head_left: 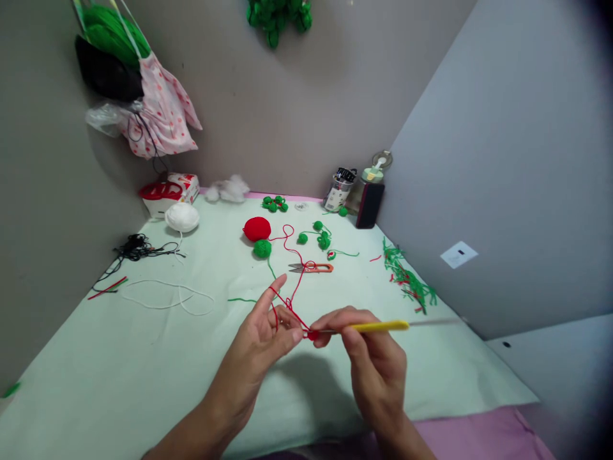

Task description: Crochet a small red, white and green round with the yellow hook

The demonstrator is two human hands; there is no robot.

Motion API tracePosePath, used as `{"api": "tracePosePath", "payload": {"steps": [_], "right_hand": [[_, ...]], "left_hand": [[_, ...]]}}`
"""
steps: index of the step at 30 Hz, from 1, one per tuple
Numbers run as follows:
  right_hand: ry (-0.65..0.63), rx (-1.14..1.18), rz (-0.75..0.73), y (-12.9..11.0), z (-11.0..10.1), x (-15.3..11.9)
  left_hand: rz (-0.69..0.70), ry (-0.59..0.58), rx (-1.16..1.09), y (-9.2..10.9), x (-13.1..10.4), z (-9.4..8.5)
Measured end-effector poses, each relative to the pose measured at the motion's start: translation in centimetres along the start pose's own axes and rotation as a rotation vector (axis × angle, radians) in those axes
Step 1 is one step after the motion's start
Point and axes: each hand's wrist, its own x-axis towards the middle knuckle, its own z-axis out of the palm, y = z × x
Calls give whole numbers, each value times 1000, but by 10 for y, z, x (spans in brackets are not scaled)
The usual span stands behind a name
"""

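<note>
Between thumb and fingers, my left hand pinches a small red crochet piece. Red yarn runs over its raised index finger. My right hand grips a crochet hook by its yellow handle, and the hook's thin tip meets the red piece. Just beyond the hands lie orange-handled thread snips. A red yarn ball sits farther back, its strand trailing toward my hands, with a green yarn ball against its near side.
Small green crocheted balls lie mid-table. White yarn, black cord and a box are at left. Yarn scraps, a dark phone and a pen cup stand or lie at right. A pink-dotted bag hangs on the wall.
</note>
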Motion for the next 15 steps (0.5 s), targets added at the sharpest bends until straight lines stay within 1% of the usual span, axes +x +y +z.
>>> {"api": "tracePosePath", "payload": {"steps": [2,4,6,7,8,10,12,14,15], "right_hand": [[-57,-230,-197,-1,-1,-2],[-115,-467,-363,-1,0,-5],[-130,-614,-442,0,1,-8],[-113,-621,-444,1,1,-8],[-82,-577,-416,2,1,-9],[14,-382,-293,2,2,-7],[102,-111,-115,3,2,-3],[121,97,24,4,4,3],[108,143,59,4,5,5]], "left_hand": [[30,0,32,-2,-1,0],[22,-14,8,-4,-1,1],[-57,-31,-75,-4,-2,1],[-113,-36,-123,-4,-2,1],[-167,-38,-167,-3,-2,0],[-232,-40,-224,-1,-2,0],[-216,-40,-240,0,-2,0],[-172,-27,-200,0,-2,1],[-147,-19,-170,-2,-3,2]]}}
